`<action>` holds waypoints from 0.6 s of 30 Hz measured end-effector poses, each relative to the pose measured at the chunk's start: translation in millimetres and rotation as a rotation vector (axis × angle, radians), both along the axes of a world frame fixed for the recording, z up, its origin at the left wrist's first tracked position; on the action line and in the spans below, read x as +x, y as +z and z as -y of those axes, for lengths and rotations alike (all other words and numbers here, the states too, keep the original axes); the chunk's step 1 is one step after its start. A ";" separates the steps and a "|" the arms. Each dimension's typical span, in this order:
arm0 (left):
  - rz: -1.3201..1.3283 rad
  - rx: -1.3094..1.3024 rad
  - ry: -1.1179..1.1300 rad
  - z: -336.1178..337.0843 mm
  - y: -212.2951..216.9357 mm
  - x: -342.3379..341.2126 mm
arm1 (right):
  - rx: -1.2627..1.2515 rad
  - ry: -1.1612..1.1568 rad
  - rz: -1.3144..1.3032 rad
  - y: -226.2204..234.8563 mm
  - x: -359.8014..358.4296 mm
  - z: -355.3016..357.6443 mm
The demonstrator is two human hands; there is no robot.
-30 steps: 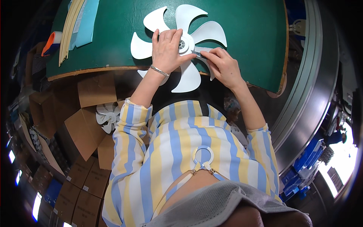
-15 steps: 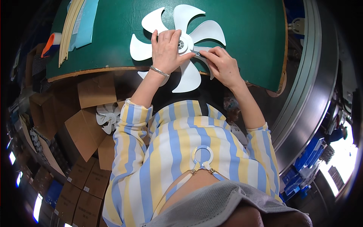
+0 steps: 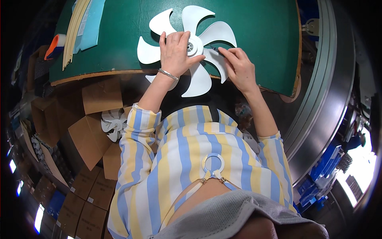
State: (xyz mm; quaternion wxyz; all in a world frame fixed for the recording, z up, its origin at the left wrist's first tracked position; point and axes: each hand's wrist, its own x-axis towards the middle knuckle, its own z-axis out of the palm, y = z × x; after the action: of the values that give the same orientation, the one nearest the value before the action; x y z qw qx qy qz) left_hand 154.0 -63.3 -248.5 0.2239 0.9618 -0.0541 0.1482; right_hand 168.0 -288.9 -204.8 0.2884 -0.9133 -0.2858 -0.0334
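Note:
A white plastic fan blade wheel with several curved blades lies flat on the green table top, partly overhanging the near edge. My left hand presses down on it just left of the grey hub, fingers spread; a thin bracelet circles that wrist. My right hand rests on a blade to the right of the hub and pinches a small dark tool whose tip points toward the hub.
A bundle of pale sticks and light blue sheets lie on the table's far left. Open cardboard boxes stand below left, one holding another white fan blade wheel. A curved metal rail runs along the right.
Both hands stay on the fan blade wheel; the right hand's fingers have shifted slightly at the hub. The wheel has not visibly moved.

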 end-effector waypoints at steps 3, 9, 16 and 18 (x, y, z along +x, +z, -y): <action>-0.019 -0.006 -0.126 -9.1 3.5 0.9 | -0.002 -0.022 -0.011 2.5 0.2 2.3; -0.097 0.058 -0.234 -13.6 11.0 -4.6 | 0.009 0.041 -0.069 -0.8 -8.7 2.3; -0.076 0.079 -0.056 1.3 6.7 -4.4 | -0.001 0.076 -0.079 -3.8 -11.9 -3.8; -0.060 0.079 -0.053 1.8 6.8 -4.2 | -0.006 0.078 -0.081 -4.0 -11.9 -3.0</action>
State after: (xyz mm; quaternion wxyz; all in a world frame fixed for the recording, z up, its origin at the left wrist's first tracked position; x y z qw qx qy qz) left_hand 149.8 -65.1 -241.7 0.1911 0.9721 -0.0785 0.1111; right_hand 156.0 -285.9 -208.8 0.2979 -0.9030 -0.3093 0.0157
